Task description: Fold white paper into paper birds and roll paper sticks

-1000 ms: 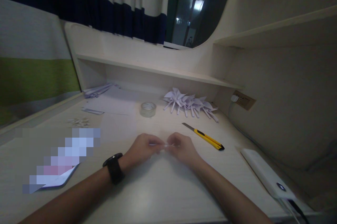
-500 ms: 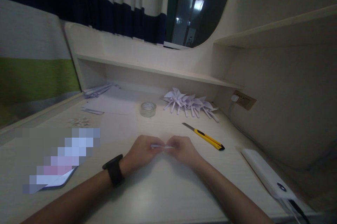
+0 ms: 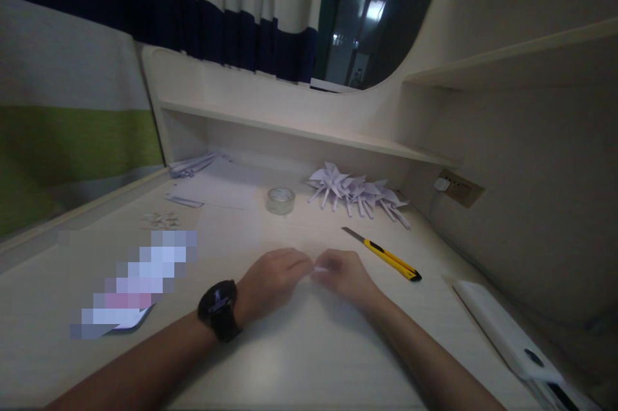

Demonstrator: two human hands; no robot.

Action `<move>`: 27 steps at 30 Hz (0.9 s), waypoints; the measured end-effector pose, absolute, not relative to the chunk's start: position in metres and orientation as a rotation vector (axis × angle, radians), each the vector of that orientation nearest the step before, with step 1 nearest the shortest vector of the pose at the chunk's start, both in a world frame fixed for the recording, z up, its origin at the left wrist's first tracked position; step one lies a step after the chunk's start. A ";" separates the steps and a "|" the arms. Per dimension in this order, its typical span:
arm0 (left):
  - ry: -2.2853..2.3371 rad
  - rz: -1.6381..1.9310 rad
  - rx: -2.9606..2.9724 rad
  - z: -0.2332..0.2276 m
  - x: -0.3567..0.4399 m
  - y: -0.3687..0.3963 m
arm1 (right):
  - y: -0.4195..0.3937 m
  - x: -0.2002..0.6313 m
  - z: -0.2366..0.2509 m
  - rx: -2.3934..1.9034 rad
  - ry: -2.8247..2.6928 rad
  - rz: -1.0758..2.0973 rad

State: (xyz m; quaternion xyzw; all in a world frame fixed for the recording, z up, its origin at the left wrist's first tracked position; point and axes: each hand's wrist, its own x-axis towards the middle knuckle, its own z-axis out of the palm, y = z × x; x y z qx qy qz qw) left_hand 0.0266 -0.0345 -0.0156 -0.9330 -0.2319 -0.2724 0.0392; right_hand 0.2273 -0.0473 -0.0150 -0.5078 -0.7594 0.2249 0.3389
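Over the middle of the desk, my left hand (image 3: 280,276) and my right hand (image 3: 344,274) meet at the fingertips. Between them shows a small white paper strip (image 3: 319,268), mostly covered by the fingers. My right thumb and fingers pinch it. The left fingers are closed at its other end, their tips partly hidden, and a black watch (image 3: 219,308) is on that wrist. Right of my right hand lies a yellow utility knife (image 3: 392,259) with its blade out. Behind the hands stands a roll of clear tape (image 3: 280,201).
Several white paper pinwheels (image 3: 360,191) lie in a row at the back right. Paper sheets (image 3: 219,185) and rolled paper sticks (image 3: 193,166) are at the back left, near small white pieces (image 3: 163,220). A phone (image 3: 130,317) lies left, a white power bank (image 3: 502,327) right.
My left hand has turned over, its back now facing up and covering more of the paper strip. The whole view has shifted slightly, with the desk items appearing further right.
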 end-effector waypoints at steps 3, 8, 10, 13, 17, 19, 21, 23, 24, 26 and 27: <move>-0.636 -0.832 -2.772 -0.018 0.026 -0.031 | -0.047 0.227 -0.015 -1.307 -1.976 0.600; -0.563 -0.935 -2.752 -0.019 0.025 -0.030 | -0.048 0.227 -0.012 -1.315 -1.961 0.635; -0.561 -0.956 -2.759 -0.019 0.025 -0.031 | -0.048 0.227 -0.011 -1.308 -1.956 0.653; -0.572 -0.960 -2.778 -0.017 0.026 -0.031 | -0.049 0.227 -0.011 -1.289 -1.927 0.660; -0.578 -1.058 -2.838 -0.018 0.026 -0.030 | -0.050 0.226 -0.010 -1.220 -1.845 0.631; -0.598 -1.115 -2.850 -0.020 0.026 -0.028 | -0.050 0.226 -0.010 -1.155 -1.852 0.603; -0.606 -1.149 -2.841 -0.022 0.026 -0.028 | -0.050 0.226 -0.010 -1.106 -1.892 0.565; -0.602 -1.163 -2.822 -0.023 0.026 -0.027 | -0.049 0.226 -0.012 -1.090 -1.924 0.543; -0.598 -1.163 -2.816 -0.023 0.026 -0.027 | -0.048 0.227 -0.012 -1.094 -1.934 0.543; -0.583 -1.144 -2.821 -0.022 0.026 -0.028 | -0.047 0.227 -0.014 -1.132 -1.952 0.558; -0.573 -1.121 -2.831 -0.021 0.026 -0.028 | -0.047 0.228 -0.015 -1.159 -1.967 0.571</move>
